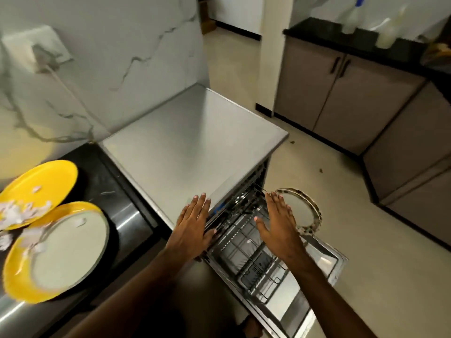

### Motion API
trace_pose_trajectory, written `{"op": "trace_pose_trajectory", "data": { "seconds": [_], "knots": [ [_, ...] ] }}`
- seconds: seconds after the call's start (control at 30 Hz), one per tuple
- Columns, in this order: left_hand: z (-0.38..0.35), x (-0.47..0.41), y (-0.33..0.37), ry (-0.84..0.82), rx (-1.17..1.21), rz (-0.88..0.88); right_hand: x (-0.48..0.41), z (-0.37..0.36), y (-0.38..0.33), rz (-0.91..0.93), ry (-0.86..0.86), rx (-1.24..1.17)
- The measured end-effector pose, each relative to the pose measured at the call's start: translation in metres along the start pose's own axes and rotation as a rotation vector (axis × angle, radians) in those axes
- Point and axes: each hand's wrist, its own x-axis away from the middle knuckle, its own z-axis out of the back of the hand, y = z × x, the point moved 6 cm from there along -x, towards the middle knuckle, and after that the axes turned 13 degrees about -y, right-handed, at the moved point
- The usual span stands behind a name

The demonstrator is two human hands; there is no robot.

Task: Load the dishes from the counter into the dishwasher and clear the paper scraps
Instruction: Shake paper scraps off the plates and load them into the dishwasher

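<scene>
Home kitchen.
Open dishwasher; black counter to its left, marble wall behind, cabinets across from it.

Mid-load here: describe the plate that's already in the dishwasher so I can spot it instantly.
Start at the steel dishwasher with its door open, then follow the pulled-out wire rack to its right side. Just beyond the right hand a plate stands on edge. It is pale with a dark mottled rim, unlike the yellow plates lying on the black counter at left.

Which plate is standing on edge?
The pale plate with the dark mottled rim, just beyond the right hand; the two yellow plates lie on the counter.
</scene>
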Motion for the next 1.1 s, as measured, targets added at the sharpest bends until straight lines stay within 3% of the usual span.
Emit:
{"op": "trace_pose_trajectory", "data": {
  "seconds": [0.3,0.6,0.9,1.1],
  "knots": [
    [0.014,0.140,-0.115,0.120,0.062,0.273,-0.024,-0.069,-0.154,0.273,-0.106,0.079],
    [0.010,0.300,-0.221,0.168,0.219,0.507,0.007,-0.165,-0.310,0.473,-0.209,0.108],
    [-0.010,0.418,-0.296,0.200,0.301,0.703,0.041,-0.242,-0.416,0.634,-0.334,0.117],
    [-0.036,0.463,-0.343,0.223,0.476,0.814,0.045,-0.292,-0.467,0.693,-0.482,0.151]
  ]
}}
